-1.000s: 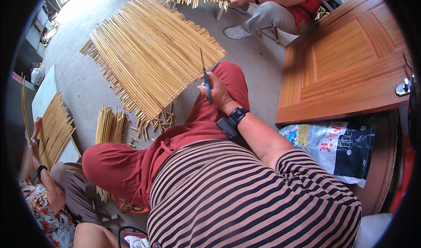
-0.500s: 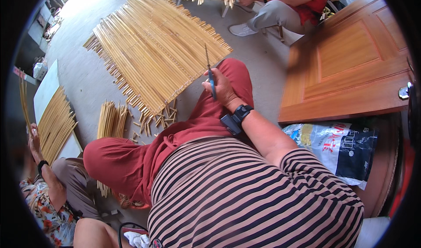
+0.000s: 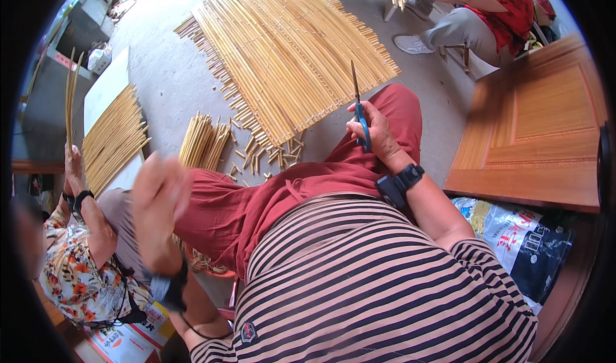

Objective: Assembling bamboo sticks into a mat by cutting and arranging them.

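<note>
My right hand [image 3: 375, 134] is closed around the blue handles of a pair of scissors [image 3: 359, 97], whose narrow dark blades point away from me. It is held above my right knee, near the close corner of a large mat of straw-coloured reed sticks [image 3: 289, 49]. The mat lies on the floor, with rows of stitching across it and uneven stick ends along its sides. My left hand [image 3: 160, 199] is raised over my left knee, smeared by motion, so its fingers are unclear. Beyond it stands a bundle of sticks [image 3: 197, 143], beside scattered short offcuts [image 3: 260, 158].
At left, a co-worker's hand [image 3: 74, 164] holds up several thin sticks by a white board [image 3: 109, 84] with more sticks [image 3: 115, 138]. Another person in red [image 3: 497, 7] sits at the far right. A brown wooden door panel [image 3: 526, 129] and a plastic sack [image 3: 513, 241] are at my right.
My left hand has come into view, raised at the left. The whole view has swung left, so things appear further right. My right hand still grips the scissors.
</note>
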Motion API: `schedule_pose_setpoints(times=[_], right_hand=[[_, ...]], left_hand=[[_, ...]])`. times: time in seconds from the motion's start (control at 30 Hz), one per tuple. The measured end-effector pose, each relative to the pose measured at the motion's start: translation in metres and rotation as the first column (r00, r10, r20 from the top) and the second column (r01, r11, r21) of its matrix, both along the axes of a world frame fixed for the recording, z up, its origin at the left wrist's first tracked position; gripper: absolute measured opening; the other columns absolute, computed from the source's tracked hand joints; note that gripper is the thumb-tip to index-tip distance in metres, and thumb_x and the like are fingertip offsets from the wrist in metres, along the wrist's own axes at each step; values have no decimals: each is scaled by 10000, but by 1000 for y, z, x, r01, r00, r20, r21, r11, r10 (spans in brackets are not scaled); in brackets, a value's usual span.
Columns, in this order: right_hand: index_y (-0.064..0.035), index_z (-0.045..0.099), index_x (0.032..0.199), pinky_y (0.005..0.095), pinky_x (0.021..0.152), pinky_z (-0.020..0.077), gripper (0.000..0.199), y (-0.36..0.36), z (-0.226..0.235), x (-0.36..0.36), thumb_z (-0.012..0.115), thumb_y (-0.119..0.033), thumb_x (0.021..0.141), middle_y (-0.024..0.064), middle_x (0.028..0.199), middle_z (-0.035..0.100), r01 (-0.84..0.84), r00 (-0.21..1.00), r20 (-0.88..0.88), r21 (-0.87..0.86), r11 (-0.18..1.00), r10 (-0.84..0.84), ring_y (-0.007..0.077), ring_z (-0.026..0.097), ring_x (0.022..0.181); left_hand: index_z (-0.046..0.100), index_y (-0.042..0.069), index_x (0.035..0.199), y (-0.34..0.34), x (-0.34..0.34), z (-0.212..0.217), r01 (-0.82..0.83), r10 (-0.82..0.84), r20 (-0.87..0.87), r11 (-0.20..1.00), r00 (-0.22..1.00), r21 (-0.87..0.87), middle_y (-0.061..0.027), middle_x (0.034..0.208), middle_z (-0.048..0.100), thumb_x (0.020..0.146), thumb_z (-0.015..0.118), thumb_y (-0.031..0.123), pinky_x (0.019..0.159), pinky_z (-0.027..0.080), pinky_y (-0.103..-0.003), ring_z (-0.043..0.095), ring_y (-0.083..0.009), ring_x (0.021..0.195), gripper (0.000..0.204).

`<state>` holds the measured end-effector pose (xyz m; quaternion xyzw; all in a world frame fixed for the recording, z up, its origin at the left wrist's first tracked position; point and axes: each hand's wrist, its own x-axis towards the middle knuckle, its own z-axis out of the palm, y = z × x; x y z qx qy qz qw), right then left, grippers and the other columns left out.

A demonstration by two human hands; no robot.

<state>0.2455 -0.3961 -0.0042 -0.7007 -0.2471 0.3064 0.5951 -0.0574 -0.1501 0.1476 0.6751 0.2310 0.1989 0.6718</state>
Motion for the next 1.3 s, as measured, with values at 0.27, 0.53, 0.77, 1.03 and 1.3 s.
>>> schedule_pose_setpoints(times=[0.27, 0.53, 0.77, 1.03, 1.3], right_hand=[[-65, 492, 997, 209, 561, 394, 388, 29, 21, -62, 699, -282, 751, -3, 723, 479, -529, 834, -239, -96, 843, 497, 62, 454, 654], [-40, 526, 982, 226, 594, 432, 371, 14, -2, -63, 695, -277, 754, 26, 760, 547, -527, 816, -382, -185, 830, 434, 84, 496, 659], [-43, 525, 932, 219, 559, 423, 348, 15, -7, -66, 715, -256, 733, 19, 707, 528, -480, 876, -200, -272, 834, 439, 70, 492, 626], [-42, 543, 841, 227, 516, 380, 262, 8, 0, -68, 716, -199, 723, 10, 646, 515, -481, 868, -79, -381, 789, 491, 63, 439, 555], [-38, 521, 904, 195, 516, 429, 250, 10, -7, -66, 671, -188, 770, 13, 662, 548, -405, 877, -380, -255, 878, 294, 66, 511, 561]], left_hand=[[418, 22, 1154, 11, 69, -141, -96, -97, -482, 927, 871, -361, -77, 791, 603, 906, 497, 291, 440, 477, -246, 563, -117, 542, 374], [500, 54, 880, -10, 96, -193, -27, -174, -280, 806, 944, -592, -84, 659, 601, 913, 477, 206, 384, 431, -214, 537, -105, 460, 158], [498, 50, 854, -25, 117, -202, -3, -137, -204, 822, 969, -569, -73, 654, 606, 903, 472, 209, 394, 431, -217, 532, -102, 458, 168], [473, 28, 892, -13, 124, -213, -2, -76, -85, 732, 993, -681, -126, 680, 597, 911, 435, 157, 413, 481, -237, 570, -149, 486, 135], [475, 44, 878, -37, 115, -208, -70, -17, -120, 732, 993, -677, -98, 687, 596, 928, 428, 165, 450, 499, -246, 586, -152, 524, 139]])
